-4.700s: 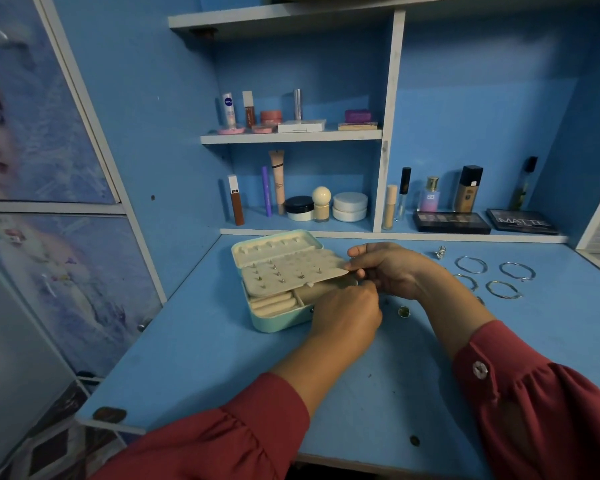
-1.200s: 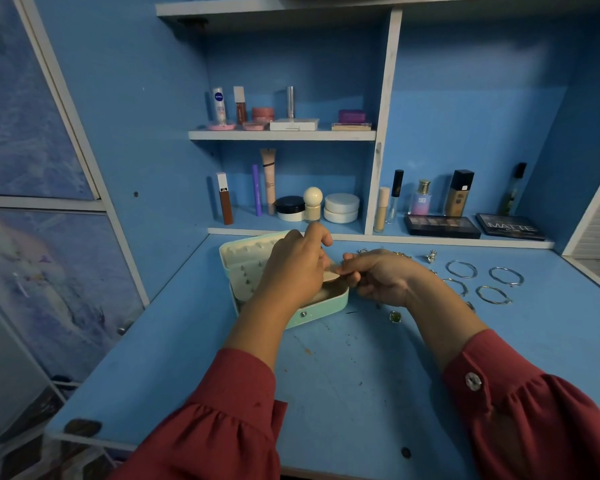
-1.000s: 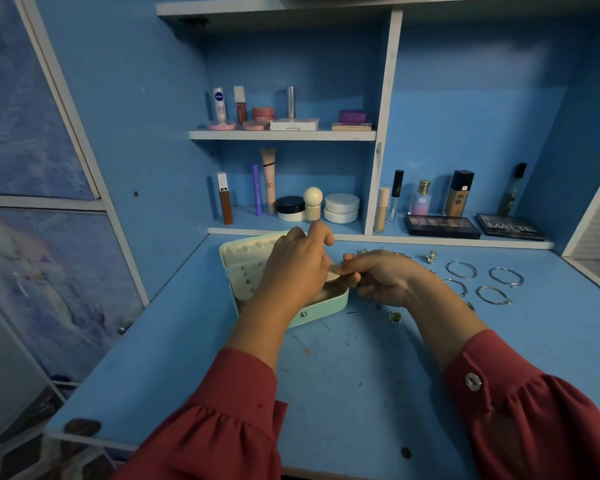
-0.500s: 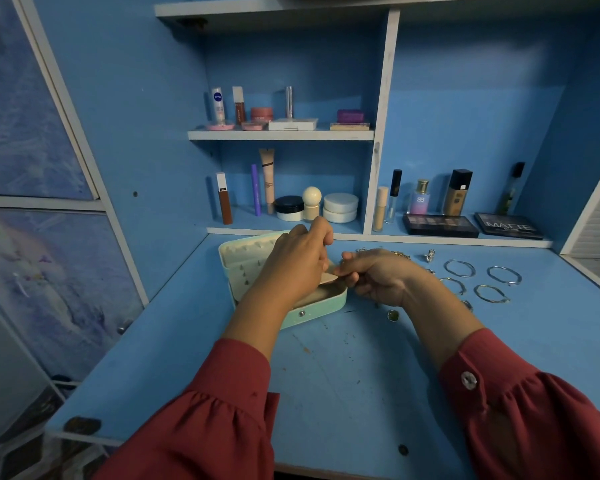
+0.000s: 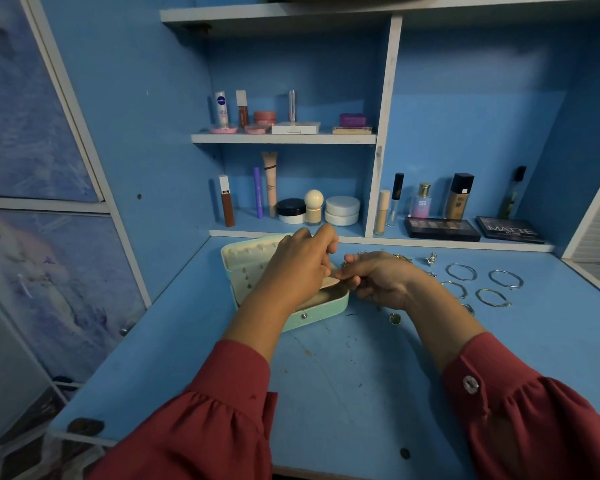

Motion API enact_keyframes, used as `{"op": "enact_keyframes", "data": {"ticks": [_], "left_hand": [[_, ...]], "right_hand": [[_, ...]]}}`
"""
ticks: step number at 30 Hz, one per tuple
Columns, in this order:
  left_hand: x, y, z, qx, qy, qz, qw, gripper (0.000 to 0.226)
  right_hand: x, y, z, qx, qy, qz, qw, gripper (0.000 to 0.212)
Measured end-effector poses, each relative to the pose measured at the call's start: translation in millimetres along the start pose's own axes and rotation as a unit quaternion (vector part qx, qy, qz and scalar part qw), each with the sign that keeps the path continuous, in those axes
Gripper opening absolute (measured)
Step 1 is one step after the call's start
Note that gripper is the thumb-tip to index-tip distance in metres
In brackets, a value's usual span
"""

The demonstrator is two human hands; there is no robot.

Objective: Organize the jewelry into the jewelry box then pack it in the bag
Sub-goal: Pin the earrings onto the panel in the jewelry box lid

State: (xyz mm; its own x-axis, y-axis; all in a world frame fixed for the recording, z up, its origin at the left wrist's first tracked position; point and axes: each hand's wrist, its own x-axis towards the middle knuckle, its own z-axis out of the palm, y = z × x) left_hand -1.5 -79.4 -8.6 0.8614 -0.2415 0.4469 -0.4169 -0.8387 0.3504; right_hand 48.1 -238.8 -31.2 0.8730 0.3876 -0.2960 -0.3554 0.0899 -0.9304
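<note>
Head view. An open mint-green jewelry box [image 5: 312, 315] with a cream interior sits on the blue desk top [image 5: 343, 382], its lid [image 5: 246, 252] tipped back toward the shelves. The left hand [image 5: 300, 268] is over the box with fingers curled; what it holds, if anything, cannot be told. The right hand [image 5: 378, 280] is at the box's right edge, its fingertips pinching the corner of a cream insert panel [image 5: 329, 281] that lies over the box's compartment. To the right of the hands, well apart from the box, silver bangles [image 5: 461, 271] lie flat on the desk; a small silver ring [image 5: 432, 259] stands near them and a small round green-stoned piece [image 5: 395, 318] lies near the right wrist. A gold chain [image 5: 400, 258] shows just behind the right hand. Both arms wear dark red sleeves [image 5: 222, 403]. Cosmetic bottles [image 5: 459, 195] and two dark eyeshadow palettes [image 5: 442, 228] fill the shelves behind.
</note>
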Motion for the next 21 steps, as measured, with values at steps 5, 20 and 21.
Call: {"op": "enact_keyframes", "data": {"ticks": [5, 20, 21], "left_hand": [[-0.9, -12.4, -3.8, -0.092, -0.003, -0.075, 0.993, 0.018], [-24.3, -90.6, -41.3, -0.33, 0.247, -0.365, 0.835, 0.023], [-25.9, -92.6, -43.0, -0.34, 0.252, -0.383, 0.821, 0.023]], "right_hand": [[-3.2, -1.7, 1.7, -0.017, 0.001, -0.001, 1.0, 0.029], [-21.9, -13.8, 10.7, 0.018, -0.019, -0.031, 0.999, 0.007], [-23.0, -14.8, 10.8, 0.026, -0.026, -0.04, 0.999, 0.008]]}}
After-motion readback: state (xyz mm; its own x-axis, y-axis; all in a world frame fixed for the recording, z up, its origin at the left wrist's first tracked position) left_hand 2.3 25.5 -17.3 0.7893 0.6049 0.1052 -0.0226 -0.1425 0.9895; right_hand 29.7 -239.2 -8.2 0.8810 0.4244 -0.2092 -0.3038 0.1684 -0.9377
